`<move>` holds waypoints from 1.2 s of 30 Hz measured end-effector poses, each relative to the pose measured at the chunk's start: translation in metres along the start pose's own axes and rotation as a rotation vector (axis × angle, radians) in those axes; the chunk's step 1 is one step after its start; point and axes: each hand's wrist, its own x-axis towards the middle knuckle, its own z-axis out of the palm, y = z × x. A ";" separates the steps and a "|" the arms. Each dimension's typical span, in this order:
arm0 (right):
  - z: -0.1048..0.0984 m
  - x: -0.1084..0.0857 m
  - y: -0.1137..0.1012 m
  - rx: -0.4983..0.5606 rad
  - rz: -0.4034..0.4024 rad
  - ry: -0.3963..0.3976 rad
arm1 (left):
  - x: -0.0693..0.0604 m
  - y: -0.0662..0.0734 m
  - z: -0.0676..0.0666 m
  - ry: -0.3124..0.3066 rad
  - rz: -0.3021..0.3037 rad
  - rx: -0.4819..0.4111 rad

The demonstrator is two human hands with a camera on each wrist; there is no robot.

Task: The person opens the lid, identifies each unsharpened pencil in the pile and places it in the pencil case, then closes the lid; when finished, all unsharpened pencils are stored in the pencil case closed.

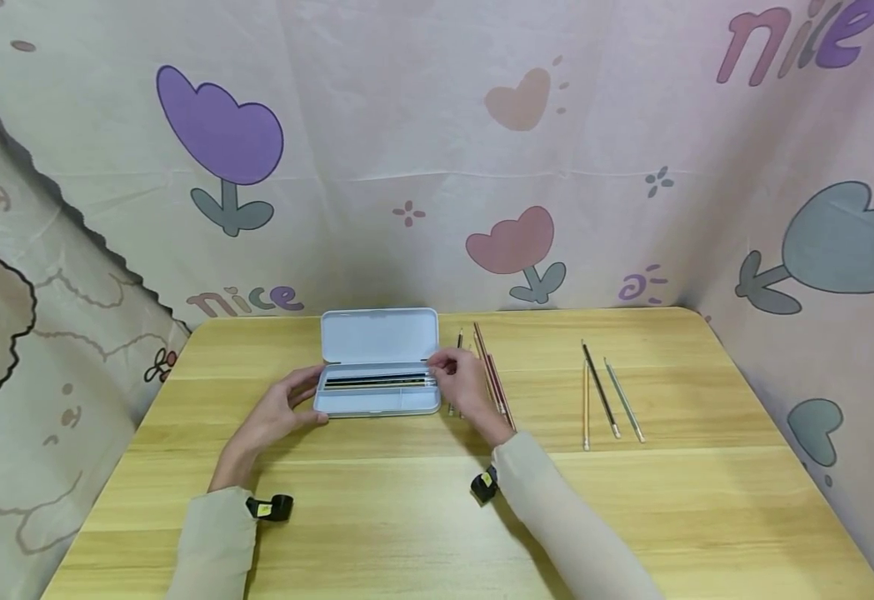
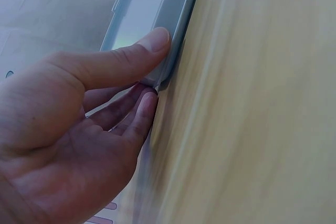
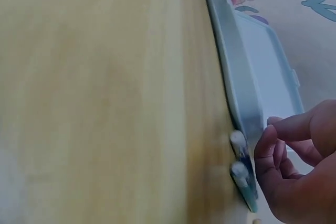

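A light blue pencil case (image 1: 362,403) lies with its lid (image 1: 380,336) up, several dark pencils (image 1: 377,381) lengthwise in its rear compartment. My left hand (image 1: 279,412) grips the case's left end; in the left wrist view the thumb (image 2: 155,40) lies along the front wall and the fingers bend under the corner. At the right end my right hand (image 1: 466,385) pinches thumb and fingertip together at the pale eraser ends, apparently on a pencil. The right wrist view shows this pinch over the case wall (image 3: 239,72), its fingertips largely hiding what lies between.
Right of the case, partly behind my right hand, lie several reddish pencils (image 1: 496,383) and a dark pencil (image 1: 460,337). Farther right are a yellow pencil (image 1: 586,408), a black pencil (image 1: 601,389) and a greenish pencil (image 1: 624,400). A patterned curtain (image 1: 377,167) hangs behind the wooden table (image 1: 377,517).
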 end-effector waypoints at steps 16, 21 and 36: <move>-0.051 -0.034 -0.009 0.063 -0.087 0.041 | 0.001 0.002 0.002 0.002 -0.009 -0.008; -0.069 -0.051 -0.009 0.067 -0.128 0.083 | 0.001 0.002 0.001 -0.007 -0.006 -0.013; -0.106 -0.092 0.012 0.043 -0.103 0.094 | 0.001 0.001 0.001 -0.005 0.004 -0.009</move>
